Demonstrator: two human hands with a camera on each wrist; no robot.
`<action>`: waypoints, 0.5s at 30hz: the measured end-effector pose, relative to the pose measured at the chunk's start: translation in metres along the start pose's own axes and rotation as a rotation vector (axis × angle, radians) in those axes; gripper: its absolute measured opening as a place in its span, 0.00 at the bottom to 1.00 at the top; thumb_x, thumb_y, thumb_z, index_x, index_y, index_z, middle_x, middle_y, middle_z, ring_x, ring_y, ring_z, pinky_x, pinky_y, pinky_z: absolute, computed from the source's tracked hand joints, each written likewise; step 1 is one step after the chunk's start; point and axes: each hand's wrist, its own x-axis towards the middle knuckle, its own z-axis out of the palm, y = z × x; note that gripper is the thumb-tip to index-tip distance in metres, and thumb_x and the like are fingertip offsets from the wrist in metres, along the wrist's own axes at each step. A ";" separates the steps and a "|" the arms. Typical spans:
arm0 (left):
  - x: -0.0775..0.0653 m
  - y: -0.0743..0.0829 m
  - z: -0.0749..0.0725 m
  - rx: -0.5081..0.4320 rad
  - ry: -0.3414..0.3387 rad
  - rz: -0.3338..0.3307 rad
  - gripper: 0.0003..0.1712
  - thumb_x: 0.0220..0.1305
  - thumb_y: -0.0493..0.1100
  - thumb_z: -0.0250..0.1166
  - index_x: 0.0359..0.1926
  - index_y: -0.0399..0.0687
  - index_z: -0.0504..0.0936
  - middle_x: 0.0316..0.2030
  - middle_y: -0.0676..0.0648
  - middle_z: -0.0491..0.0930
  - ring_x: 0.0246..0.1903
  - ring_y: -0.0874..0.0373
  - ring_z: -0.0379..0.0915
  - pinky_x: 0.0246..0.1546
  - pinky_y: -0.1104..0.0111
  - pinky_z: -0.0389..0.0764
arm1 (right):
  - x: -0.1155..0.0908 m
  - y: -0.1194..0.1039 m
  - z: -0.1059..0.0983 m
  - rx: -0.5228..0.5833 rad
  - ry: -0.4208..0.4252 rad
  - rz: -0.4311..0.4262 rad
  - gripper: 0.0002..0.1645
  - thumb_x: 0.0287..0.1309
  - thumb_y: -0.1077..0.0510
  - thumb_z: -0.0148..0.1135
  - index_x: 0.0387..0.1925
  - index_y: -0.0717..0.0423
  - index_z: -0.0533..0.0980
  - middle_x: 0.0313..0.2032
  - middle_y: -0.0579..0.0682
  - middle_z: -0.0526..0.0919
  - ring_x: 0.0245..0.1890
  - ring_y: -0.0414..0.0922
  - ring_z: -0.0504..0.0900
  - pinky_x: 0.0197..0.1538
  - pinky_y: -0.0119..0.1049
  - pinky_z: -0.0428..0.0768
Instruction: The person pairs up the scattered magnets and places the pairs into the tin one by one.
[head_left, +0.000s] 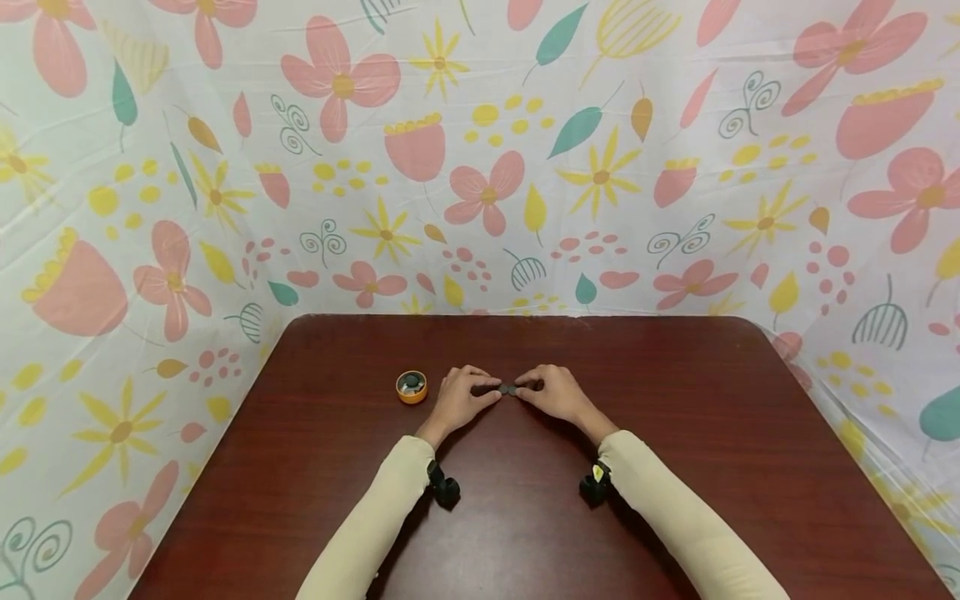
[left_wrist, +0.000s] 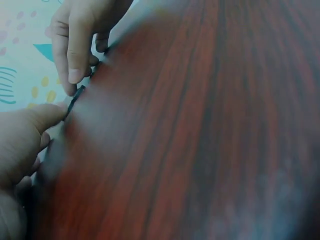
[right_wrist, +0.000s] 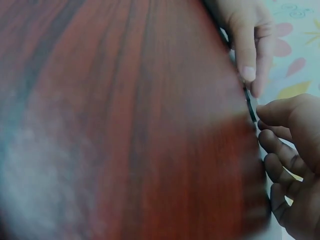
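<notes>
Two small, flat dark discs lie side by side on the table, the left disc (head_left: 504,389) meeting the right disc (head_left: 513,390) edge to edge in the head view. My left hand (head_left: 459,400) pinches the left one at its rim between thumb and index finger. From the other side, my right hand (head_left: 558,395) holds the right one the same way, its other fingers curled loosely in the right wrist view. Seen edge-on, the discs form a thin dark strip (right_wrist: 250,106) between the fingertips. Left of my left hand stands a small round orange-rimmed container (head_left: 412,387) with dark pieces inside.
The dark reddish-brown wooden table (head_left: 675,400) has rounded far corners. A floral curtain (head_left: 487,167) hangs behind it and along both sides. Small black wrist cameras are strapped at the cuffs of both cream sleeves (head_left: 675,508).
</notes>
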 end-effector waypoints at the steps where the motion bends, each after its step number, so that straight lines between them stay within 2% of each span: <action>1: -0.001 0.000 -0.003 -0.021 -0.006 0.000 0.19 0.71 0.51 0.67 0.59 0.52 0.86 0.56 0.48 0.80 0.56 0.49 0.70 0.64 0.48 0.66 | 0.001 0.000 -0.001 -0.001 -0.002 -0.002 0.12 0.65 0.55 0.70 0.48 0.53 0.88 0.36 0.46 0.87 0.30 0.38 0.80 0.35 0.37 0.80; 5: -0.008 0.005 -0.018 -0.082 -0.023 0.005 0.24 0.74 0.53 0.64 0.65 0.49 0.82 0.61 0.49 0.78 0.61 0.50 0.72 0.63 0.52 0.73 | 0.004 0.001 -0.007 -0.017 -0.022 -0.013 0.12 0.65 0.55 0.70 0.48 0.53 0.88 0.41 0.47 0.88 0.35 0.41 0.83 0.40 0.41 0.82; 8: -0.014 0.012 -0.035 -0.079 -0.008 0.026 0.26 0.73 0.55 0.64 0.67 0.52 0.80 0.63 0.49 0.77 0.62 0.50 0.74 0.59 0.55 0.78 | 0.007 0.001 -0.012 -0.032 -0.033 -0.024 0.14 0.65 0.53 0.70 0.49 0.53 0.87 0.45 0.49 0.87 0.43 0.46 0.84 0.46 0.46 0.83; 12: -0.024 0.017 -0.064 -0.033 0.046 0.070 0.28 0.70 0.58 0.66 0.68 0.58 0.78 0.65 0.51 0.76 0.65 0.50 0.72 0.63 0.51 0.75 | 0.013 -0.002 -0.018 -0.033 -0.036 -0.037 0.19 0.65 0.50 0.70 0.52 0.55 0.86 0.50 0.52 0.86 0.53 0.52 0.82 0.55 0.52 0.81; 15: -0.033 0.007 -0.084 -0.023 0.087 0.081 0.31 0.68 0.59 0.69 0.68 0.59 0.78 0.67 0.49 0.76 0.68 0.50 0.68 0.67 0.47 0.71 | 0.018 -0.005 -0.019 -0.027 -0.042 -0.055 0.23 0.64 0.47 0.71 0.54 0.56 0.86 0.53 0.53 0.85 0.57 0.54 0.80 0.59 0.54 0.79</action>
